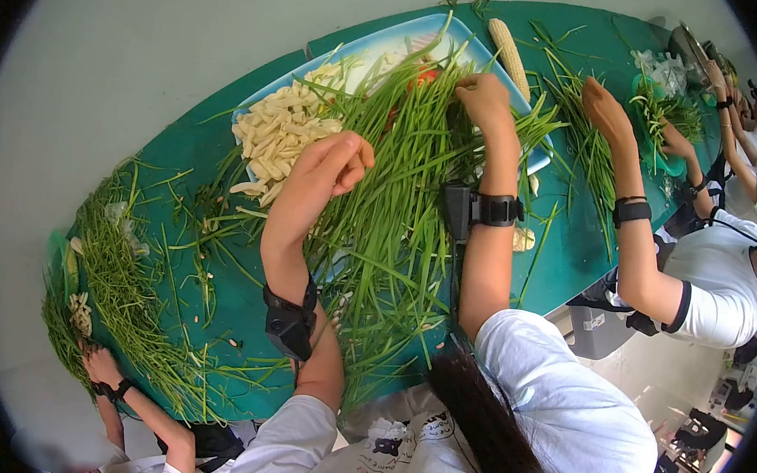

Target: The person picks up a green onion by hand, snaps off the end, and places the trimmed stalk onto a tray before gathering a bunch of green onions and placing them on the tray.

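Note:
A large heap of long green leafy stalks (403,149) lies across a blue-rimmed white tray (456,27) and spills over its near side. My left hand (331,163) is above the heap's left part, beside a pile of pale cut pieces (284,131), its fingers curled together; whatever they may hold is hidden. Over the heap's upper right part is my right hand (487,103), fingers bent and pressed together, its fingertips by the stalks; I cannot make out anything between them. Something red (425,77) shows under the stalks.
A corn cob (510,58) rests right of the tray on the green table (244,302). More stalks (129,292) lie at left, near a co-worker's hand (101,366). At right, another person's hand (608,112) is over stalks, with a green basket (653,138) beyond.

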`<action>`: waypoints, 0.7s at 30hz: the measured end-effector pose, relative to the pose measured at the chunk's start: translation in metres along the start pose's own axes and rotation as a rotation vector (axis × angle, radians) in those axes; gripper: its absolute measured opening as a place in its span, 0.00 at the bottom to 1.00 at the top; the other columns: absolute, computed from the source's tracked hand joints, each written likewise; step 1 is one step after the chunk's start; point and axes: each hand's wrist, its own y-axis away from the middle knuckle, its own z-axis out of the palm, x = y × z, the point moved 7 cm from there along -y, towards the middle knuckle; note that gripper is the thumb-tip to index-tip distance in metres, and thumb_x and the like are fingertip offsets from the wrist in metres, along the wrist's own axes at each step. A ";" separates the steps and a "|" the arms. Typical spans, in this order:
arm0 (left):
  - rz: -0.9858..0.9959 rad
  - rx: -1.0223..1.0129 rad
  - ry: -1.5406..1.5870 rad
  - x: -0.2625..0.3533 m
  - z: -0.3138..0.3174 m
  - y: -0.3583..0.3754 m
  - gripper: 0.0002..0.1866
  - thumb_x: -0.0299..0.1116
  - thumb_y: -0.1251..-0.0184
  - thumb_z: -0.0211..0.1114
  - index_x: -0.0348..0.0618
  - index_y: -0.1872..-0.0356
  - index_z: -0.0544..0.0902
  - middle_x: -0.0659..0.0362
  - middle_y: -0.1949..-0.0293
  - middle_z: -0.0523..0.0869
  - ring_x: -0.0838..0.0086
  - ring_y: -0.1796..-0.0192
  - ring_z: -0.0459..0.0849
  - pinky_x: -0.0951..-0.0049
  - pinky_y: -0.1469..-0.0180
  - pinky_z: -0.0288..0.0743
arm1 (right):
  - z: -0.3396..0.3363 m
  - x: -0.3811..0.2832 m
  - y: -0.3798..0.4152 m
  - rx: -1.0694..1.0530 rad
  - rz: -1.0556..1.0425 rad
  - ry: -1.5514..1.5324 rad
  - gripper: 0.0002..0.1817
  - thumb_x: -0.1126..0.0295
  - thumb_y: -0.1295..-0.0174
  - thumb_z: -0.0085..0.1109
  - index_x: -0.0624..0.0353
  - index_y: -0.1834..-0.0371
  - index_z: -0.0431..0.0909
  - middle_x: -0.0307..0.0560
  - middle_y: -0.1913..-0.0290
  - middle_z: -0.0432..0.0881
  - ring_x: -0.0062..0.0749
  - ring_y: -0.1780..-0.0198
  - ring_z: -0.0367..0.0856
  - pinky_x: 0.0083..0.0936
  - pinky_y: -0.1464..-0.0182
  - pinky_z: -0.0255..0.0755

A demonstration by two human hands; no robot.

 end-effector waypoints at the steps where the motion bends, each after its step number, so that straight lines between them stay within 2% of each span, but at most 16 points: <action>1: 0.000 0.000 0.000 -0.001 0.000 0.000 0.18 0.40 0.27 0.45 0.39 0.72 0.72 0.68 0.81 0.64 0.87 0.79 0.57 0.84 0.75 0.53 | -0.001 0.003 0.000 0.023 0.009 -0.060 0.08 0.69 0.53 0.62 0.59 0.71 0.84 0.59 0.67 0.83 0.53 0.63 0.81 0.39 0.56 0.74; 3: 0.020 0.001 -0.010 -0.002 0.000 -0.001 0.18 0.41 0.27 0.44 0.38 0.70 0.74 0.70 0.83 0.64 0.87 0.80 0.57 0.84 0.77 0.50 | -0.002 0.008 -0.003 0.045 0.017 -0.121 0.07 0.70 0.54 0.62 0.59 0.72 0.84 0.58 0.68 0.83 0.52 0.64 0.81 0.38 0.57 0.74; 5: 0.006 0.002 -0.011 0.000 0.000 -0.001 0.18 0.41 0.27 0.45 0.38 0.70 0.73 0.69 0.82 0.64 0.87 0.79 0.57 0.84 0.76 0.51 | -0.001 0.010 -0.007 0.016 0.000 -0.145 0.13 0.70 0.50 0.62 0.63 0.61 0.82 0.50 0.70 0.84 0.34 0.66 0.84 0.26 0.64 0.74; 8: -0.010 0.002 -0.014 -0.001 0.000 -0.001 0.17 0.40 0.27 0.45 0.38 0.71 0.73 0.69 0.82 0.64 0.87 0.79 0.58 0.84 0.75 0.52 | 0.000 0.016 -0.013 0.120 0.028 -0.278 0.17 0.73 0.49 0.60 0.67 0.55 0.78 0.50 0.72 0.82 0.29 0.70 0.84 0.21 0.70 0.73; 9: -0.013 0.002 -0.018 -0.002 0.000 -0.001 0.17 0.40 0.27 0.45 0.38 0.71 0.73 0.69 0.82 0.64 0.87 0.79 0.58 0.84 0.75 0.52 | -0.002 0.011 -0.010 0.120 0.028 -0.278 0.17 0.73 0.49 0.60 0.67 0.55 0.78 0.50 0.72 0.82 0.29 0.70 0.84 0.21 0.70 0.73; 11: -0.016 -0.001 -0.013 -0.002 0.000 -0.001 0.17 0.40 0.27 0.45 0.38 0.71 0.73 0.69 0.82 0.64 0.87 0.79 0.58 0.84 0.75 0.53 | -0.006 0.005 -0.002 0.085 0.142 -0.597 0.22 0.73 0.48 0.59 0.71 0.49 0.73 0.50 0.72 0.82 0.30 0.73 0.83 0.20 0.71 0.72; 12: -0.018 -0.005 -0.008 -0.002 0.000 -0.001 0.17 0.40 0.27 0.45 0.38 0.71 0.73 0.69 0.82 0.64 0.87 0.79 0.58 0.84 0.75 0.53 | -0.006 0.007 -0.003 0.085 0.142 -0.597 0.22 0.73 0.48 0.59 0.71 0.49 0.73 0.50 0.72 0.82 0.30 0.73 0.83 0.20 0.71 0.72; 14: -0.017 -0.004 -0.009 -0.002 0.001 -0.001 0.17 0.40 0.27 0.45 0.38 0.71 0.73 0.69 0.82 0.64 0.87 0.79 0.58 0.84 0.75 0.52 | 0.002 0.005 -0.005 -0.053 0.098 -0.514 0.21 0.73 0.47 0.59 0.73 0.50 0.74 0.52 0.69 0.83 0.31 0.73 0.83 0.20 0.71 0.72; 15: -0.016 -0.004 -0.011 -0.002 0.001 -0.001 0.17 0.40 0.27 0.45 0.38 0.70 0.74 0.69 0.82 0.64 0.87 0.79 0.58 0.84 0.76 0.52 | 0.005 0.009 -0.007 -0.053 0.099 -0.514 0.21 0.73 0.47 0.59 0.73 0.50 0.74 0.52 0.69 0.83 0.31 0.73 0.83 0.20 0.71 0.72; 17: -0.020 -0.003 -0.004 -0.002 0.001 -0.001 0.17 0.40 0.27 0.45 0.38 0.70 0.74 0.69 0.82 0.64 0.87 0.79 0.58 0.84 0.76 0.52 | 0.014 0.018 -0.011 -0.049 0.114 -0.380 0.19 0.69 0.51 0.62 0.70 0.56 0.79 0.60 0.66 0.83 0.45 0.67 0.84 0.32 0.60 0.76; 21: -0.024 -0.004 0.007 -0.002 0.001 -0.001 0.17 0.39 0.27 0.45 0.38 0.70 0.73 0.69 0.82 0.64 0.87 0.79 0.57 0.84 0.76 0.52 | 0.012 0.019 -0.013 0.054 0.056 -0.255 0.19 0.67 0.52 0.64 0.69 0.58 0.81 0.62 0.64 0.83 0.50 0.60 0.83 0.35 0.54 0.74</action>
